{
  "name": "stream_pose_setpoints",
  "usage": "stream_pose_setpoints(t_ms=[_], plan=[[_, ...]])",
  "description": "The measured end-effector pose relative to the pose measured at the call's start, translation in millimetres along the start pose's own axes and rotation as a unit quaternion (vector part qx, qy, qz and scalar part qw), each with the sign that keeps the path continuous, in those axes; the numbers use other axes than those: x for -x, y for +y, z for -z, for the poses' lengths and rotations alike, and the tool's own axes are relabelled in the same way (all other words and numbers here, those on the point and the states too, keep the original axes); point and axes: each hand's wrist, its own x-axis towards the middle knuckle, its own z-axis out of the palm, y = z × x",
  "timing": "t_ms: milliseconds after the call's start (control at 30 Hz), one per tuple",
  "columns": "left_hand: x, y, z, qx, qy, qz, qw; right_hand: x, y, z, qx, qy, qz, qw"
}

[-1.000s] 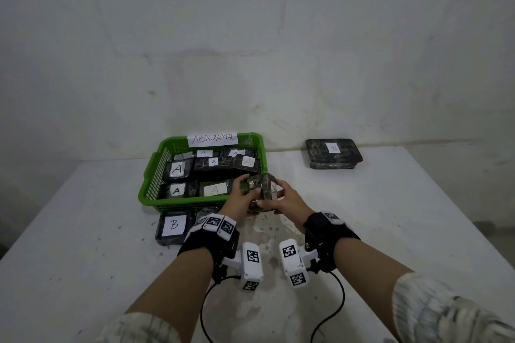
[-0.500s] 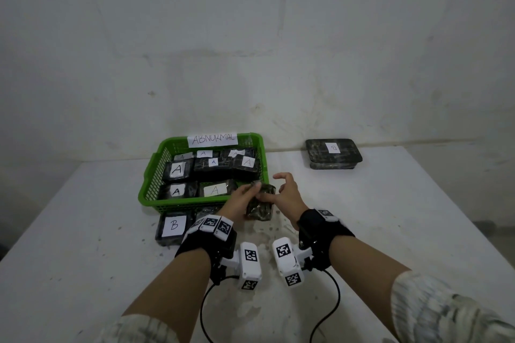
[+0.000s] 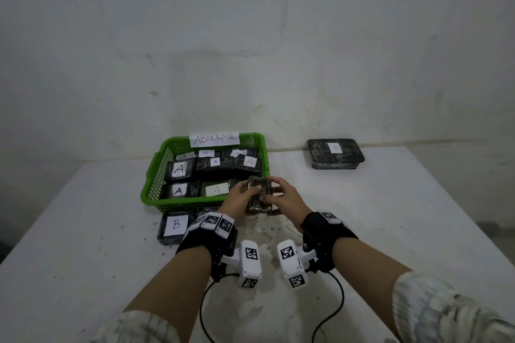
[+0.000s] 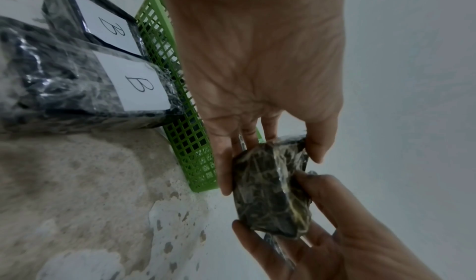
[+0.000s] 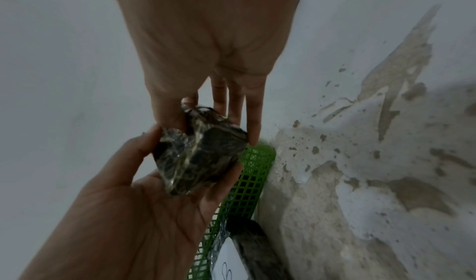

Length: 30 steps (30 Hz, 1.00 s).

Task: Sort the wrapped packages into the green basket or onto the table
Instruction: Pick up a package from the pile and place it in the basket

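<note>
Both hands hold one small dark wrapped package (image 3: 258, 194) just above the table, at the front right corner of the green basket (image 3: 152, 175). My left hand (image 3: 242, 195) grips its left side, thumb on top and fingers underneath. My right hand (image 3: 278, 196) pinches its right side. The left wrist view shows the package (image 4: 270, 192) between both hands, with no label visible on it. It looks the same in the right wrist view, where the package (image 5: 198, 154) rests against the left palm. Several packages marked A (image 3: 178, 169) lie in the basket.
A package marked B (image 3: 175, 227) lies on the table in front of the basket, with a second B package (image 4: 139, 85) beside it under my left wrist. Another B package (image 3: 335, 153) sits at the far right by the wall. The table top (image 3: 390, 231) is stained white.
The package has been turned over between the hands. Half a second ago the right fingers were lifted off it; now they pinch it again, slightly higher and nearer the basket corner.
</note>
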Motion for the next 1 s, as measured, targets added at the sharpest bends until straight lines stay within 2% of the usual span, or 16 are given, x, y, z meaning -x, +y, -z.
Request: stream_pose_setpoints(t_ms=[67,233,400,533,600,733,867,1000], plan=[[-0.2,0.5,0.6,-0.008,0.003,-0.006,1.0,0.2,0.4,1.0,0.017,-0.026,0.005,1.0],[-0.8,-3.2,0.0,-0.052,-0.001,-0.011,0.999,-1.5,2.1,2.6,0.019,-0.016,0.006,1.0],[-1.6,-3.0,3.8,0.048,0.034,-0.001,0.998,1.3,3.3,4.9,-0.039,-0.078,-0.008,0.996],[2.8,-1.8,4.1,0.104,-0.038,0.096,0.989,-1.2,2.8,6.1,-0.044,-0.054,0.01,0.998],[6.2,-1.0,3.0,0.106,-0.065,0.119,0.985,-2.1,2.2,5.2,-0.041,-0.03,0.022,0.998],[7.6,0.1,0.4,0.103,-0.08,0.128,0.983,-3.6,2.8,-0.5,-0.01,0.003,0.043,0.999],[10.6,1.7,1.1,0.116,-0.079,0.132,0.981,-1.6,0.6,-0.8,0.025,-0.033,0.048,0.998],[14.3,4.4,-1.2,0.137,-0.077,0.094,0.983,-0.4,9.7,-0.6,0.053,-0.043,0.086,0.994]])
